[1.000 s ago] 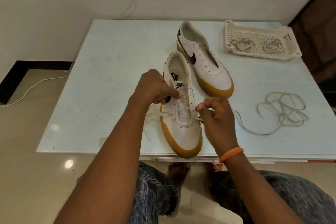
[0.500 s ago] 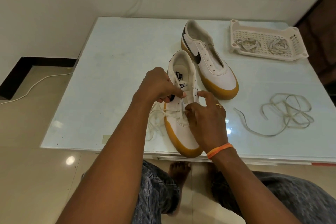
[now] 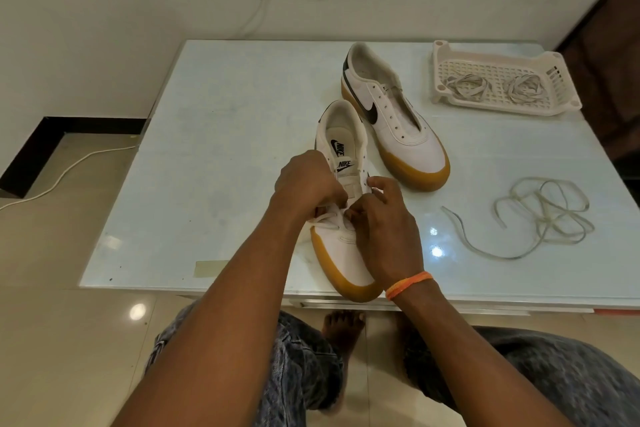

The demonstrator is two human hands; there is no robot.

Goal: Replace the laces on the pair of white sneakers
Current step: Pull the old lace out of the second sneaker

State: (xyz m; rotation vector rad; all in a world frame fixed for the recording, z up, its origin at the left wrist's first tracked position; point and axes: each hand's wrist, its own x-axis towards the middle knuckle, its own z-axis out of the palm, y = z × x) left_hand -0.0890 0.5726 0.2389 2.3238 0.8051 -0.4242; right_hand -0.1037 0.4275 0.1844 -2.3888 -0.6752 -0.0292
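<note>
1. While both hands meet over the lacing area of the near sneaker [image 3: 341, 246], the left hand [image 3: 308, 184] has its fingers curled down onto the white lace [image 3: 327, 218], pinching it.
2. Right hand [image 3: 382, 236] is curled too, fingertips pressed at the same lace (exactly which strand it holds is hidden).
3. That sneaker stands at the tabletop [image 3: 214, 156] front edge, toe toward the person.
4. Beyond it to the right stands the second sneaker [image 3: 394, 118], eyelets bare.
5. A loose lace [image 3: 540, 218] lies tangled farther right.
6. At the far right corner, a white basket [image 3: 502, 80] holds two coiled laces [image 3: 465, 85].
</note>
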